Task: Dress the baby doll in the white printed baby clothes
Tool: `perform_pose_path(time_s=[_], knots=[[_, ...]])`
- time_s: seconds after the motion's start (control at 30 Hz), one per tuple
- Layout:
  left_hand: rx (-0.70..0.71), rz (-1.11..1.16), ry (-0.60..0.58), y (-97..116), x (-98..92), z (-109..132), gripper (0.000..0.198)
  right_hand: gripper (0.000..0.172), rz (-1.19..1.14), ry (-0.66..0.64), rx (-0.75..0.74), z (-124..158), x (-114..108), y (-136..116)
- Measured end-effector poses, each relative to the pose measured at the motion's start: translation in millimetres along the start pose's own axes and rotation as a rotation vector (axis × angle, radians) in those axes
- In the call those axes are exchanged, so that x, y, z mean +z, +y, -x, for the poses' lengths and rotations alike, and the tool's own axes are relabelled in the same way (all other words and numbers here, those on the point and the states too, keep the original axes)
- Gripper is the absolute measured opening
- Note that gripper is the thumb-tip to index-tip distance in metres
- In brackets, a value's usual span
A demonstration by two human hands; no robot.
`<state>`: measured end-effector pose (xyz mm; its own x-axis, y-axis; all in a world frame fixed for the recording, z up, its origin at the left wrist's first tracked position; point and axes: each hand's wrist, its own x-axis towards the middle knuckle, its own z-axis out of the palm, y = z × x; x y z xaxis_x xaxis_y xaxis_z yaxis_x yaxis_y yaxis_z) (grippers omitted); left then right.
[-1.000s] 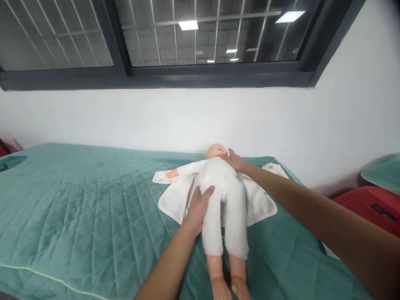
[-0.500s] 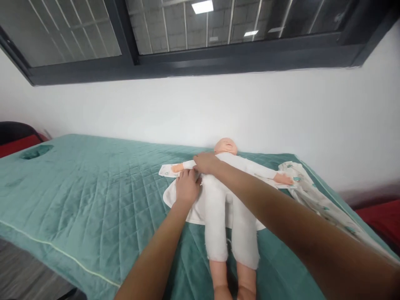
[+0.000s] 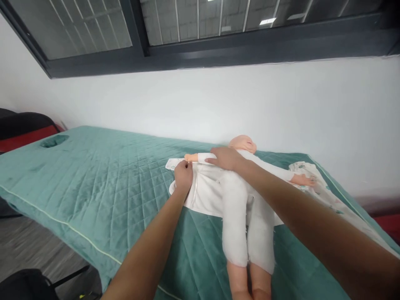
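Observation:
A baby doll point(image 3: 234, 216) with a white cloth body lies on its back on the bed, head by the wall and arms stretched sideways. Under it spreads a white baby garment point(image 3: 206, 196), with a printed sleeve end near the doll's hand on the left. My left hand point(image 3: 183, 177) is closed in a pinch on the garment's edge just below that doll hand. Across the doll's chest and upper arm rests my right hand point(image 3: 228, 159), its thumb apart from the other fingers, which are partly hidden.
A green quilted cover point(image 3: 109, 179) drapes the bed, which has a face hole point(image 3: 54, 141) at the far left. Patterned cloth point(image 3: 331, 191) lies on the right. Behind are a white wall and a dark-framed window. A black chair point(image 3: 28, 285) stands at lower left.
My left hand has drawn the garment's edge out to the left, away from the doll's side. The doll has tilted slightly, its head turned right. My right hand stays on its chest. The view has shifted.

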<state>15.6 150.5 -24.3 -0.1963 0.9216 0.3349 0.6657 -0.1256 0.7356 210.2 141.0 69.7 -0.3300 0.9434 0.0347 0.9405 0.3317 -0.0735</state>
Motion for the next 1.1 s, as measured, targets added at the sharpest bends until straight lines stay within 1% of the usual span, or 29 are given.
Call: perform_pose_path(time_s=[0.13, 0.23, 0.37, 0.5, 0.6, 0.73, 0.8, 0.93, 1.1], knots=[[-0.078, 0.052, 0.047, -3, -0.9, -2, 0.026, 0.052, 0.079, -0.017, -0.034, 5, 3, -4], [-0.119, 0.055, 0.099, -2, -3.1, -1, 0.027, 0.049, 0.115, -0.046, -0.059, 6, 4, -6], [-0.096, 0.006, 0.156, 2, -5.6, 5, 0.027, 0.042, 0.16, -0.093, -0.077, 6, 5, -7], [0.004, -0.07, 0.108, 7, -4.4, 12, 0.022, 0.044, 0.188, -0.094, -0.06, 5, 9, -9], [0.028, -0.121, 0.105, 8, -3.3, 14, 0.015, 0.046, 0.195, -0.079, -0.049, 6, 10, -10], [0.013, -0.244, 0.01, 6, -4.2, 16, 0.026, 0.047, 0.203, -0.068, -0.048, 7, 9, -10], [-0.005, -0.279, -0.023, 6, -5.3, 17, 0.028, 0.046, 0.205, -0.065, -0.055, 8, 9, -10], [-0.021, -0.275, -0.013, 9, -8.2, 18, 0.025, 0.045, 0.205, -0.059, -0.055, 8, 9, -11], [0.082, -0.201, 0.052, 14, -10.5, 23, 0.028, 0.046, 0.2, -0.059, -0.029, 6, 10, -10]])
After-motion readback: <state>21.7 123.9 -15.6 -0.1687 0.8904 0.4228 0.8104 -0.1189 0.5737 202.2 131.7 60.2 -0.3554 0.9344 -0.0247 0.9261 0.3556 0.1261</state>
